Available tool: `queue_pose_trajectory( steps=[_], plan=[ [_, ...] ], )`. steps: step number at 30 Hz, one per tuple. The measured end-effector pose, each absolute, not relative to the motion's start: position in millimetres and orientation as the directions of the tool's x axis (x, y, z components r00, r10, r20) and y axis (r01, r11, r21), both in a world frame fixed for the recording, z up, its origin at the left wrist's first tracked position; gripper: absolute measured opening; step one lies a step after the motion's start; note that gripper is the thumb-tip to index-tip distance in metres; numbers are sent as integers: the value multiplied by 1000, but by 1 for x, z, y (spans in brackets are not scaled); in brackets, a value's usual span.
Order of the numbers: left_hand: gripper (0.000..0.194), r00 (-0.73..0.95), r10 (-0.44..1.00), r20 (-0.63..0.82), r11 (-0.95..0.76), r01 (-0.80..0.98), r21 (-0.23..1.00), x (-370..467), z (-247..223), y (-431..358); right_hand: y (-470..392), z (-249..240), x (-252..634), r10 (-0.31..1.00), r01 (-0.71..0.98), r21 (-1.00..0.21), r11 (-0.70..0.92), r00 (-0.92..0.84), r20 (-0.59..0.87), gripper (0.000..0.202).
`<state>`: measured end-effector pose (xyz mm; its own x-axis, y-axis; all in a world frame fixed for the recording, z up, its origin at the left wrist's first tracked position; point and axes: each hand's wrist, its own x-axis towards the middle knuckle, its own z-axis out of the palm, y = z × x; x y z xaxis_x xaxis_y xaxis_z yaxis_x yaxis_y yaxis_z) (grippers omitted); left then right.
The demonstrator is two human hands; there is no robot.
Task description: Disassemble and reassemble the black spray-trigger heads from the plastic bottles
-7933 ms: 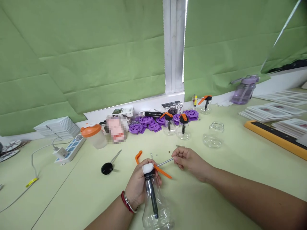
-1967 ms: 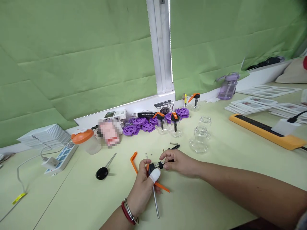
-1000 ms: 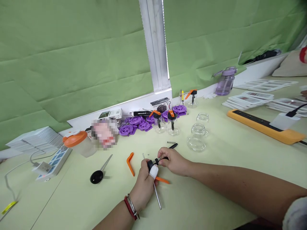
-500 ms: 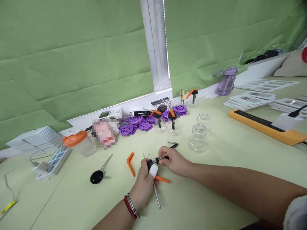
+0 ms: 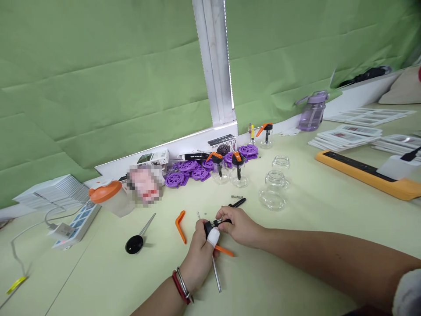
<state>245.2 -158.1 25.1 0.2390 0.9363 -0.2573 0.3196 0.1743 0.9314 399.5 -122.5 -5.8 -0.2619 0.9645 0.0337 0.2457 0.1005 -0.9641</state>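
My left hand (image 5: 203, 248), its thumb wrapped in white, is closed around a black lid assembly (image 5: 208, 227) with an orange lever (image 5: 224, 250). A thin metal rod (image 5: 216, 274) sticks out below that hand. My right hand (image 5: 238, 224) pinches the black end piece at the assembly's right, fingers close to the left hand. Just behind the right hand lie a black tube-like part (image 5: 239, 202) and a metal spring (image 5: 237, 197). A loose orange lever (image 5: 180, 227) rests left of the hands. Farther left is a black round lid (image 5: 134, 244) with a metal rod.
Clear glass jars (image 5: 272, 198) stand at right. Behind are jars with orange-levered lids (image 5: 238, 169), purple plastic parts (image 5: 176, 179) and small boxes. An orange-lidded cup (image 5: 110, 197) and power strip (image 5: 76, 226) are left; a yellow-orange power strip (image 5: 365, 173) and purple bottle (image 5: 312, 115) are right.
The view has shifted slightly. My right fingers sit a little closer to my left hand on the assembly; both hands keep their hold.
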Motion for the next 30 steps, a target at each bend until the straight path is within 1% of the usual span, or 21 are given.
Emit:
queue_pose_trajectory(
  steps=[3, 7, 10, 12, 13, 16, 18, 20, 24, 25, 27, 30],
  plan=[
    [32, 239, 940, -245, 166, 308, 937, 245, 24, -157, -123, -6, 398, 969, 227, -967, 116, -241, 60, 7],
    [30, 234, 938, -257, 181, 304, 935, 246, 25, -158, -123, -4, 398, 974, 184, -977, 111, -215, 70, 14],
    [29, 225, 937, -265, 191, 303, 934, 247, 27, -158, -124, -4, 399, 967, 122, -987, 100, -245, 67, 11],
    [29, 226, 938, -264, 192, 296, 936, 247, 28, -158, -124, -4, 399, 968, 88, -990, 108, -235, 85, 7],
    [29, 228, 938, -262, 192, 290, 937, 247, 28, -158, -123, -4, 398, 972, 82, -991, 107, -220, 87, 9],
    [27, 227, 938, -262, 192, 288, 938, 247, 28, -158, -122, -4, 397, 980, 79, -994, 70, -194, 54, 16],
    [27, 222, 940, -258, 189, 289, 938, 247, 28, -158, -122, -3, 397, 981, 73, -995, 66, -188, 51, 12],
    [31, 218, 941, -259, 192, 289, 938, 246, 27, -158, -122, -3, 397, 981, 70, -993, 94, -177, 81, 7],
    [35, 218, 940, -262, 201, 269, 942, 245, 26, -158, -123, -4, 398, 982, 74, -994, 81, -179, 66, 17],
    [34, 222, 940, -259, 198, 264, 944, 245, 26, -158, -123, -4, 398, 982, 74, -994, 77, -180, 62, 16],
    [32, 228, 940, -255, 193, 262, 946, 246, 26, -158, -122, -5, 398, 982, 71, -993, 97, -170, 83, 8],
    [28, 223, 940, -259, 196, 269, 943, 247, 26, -158, -122, -5, 398, 983, 55, -994, 94, -162, 84, 11]
  ],
)
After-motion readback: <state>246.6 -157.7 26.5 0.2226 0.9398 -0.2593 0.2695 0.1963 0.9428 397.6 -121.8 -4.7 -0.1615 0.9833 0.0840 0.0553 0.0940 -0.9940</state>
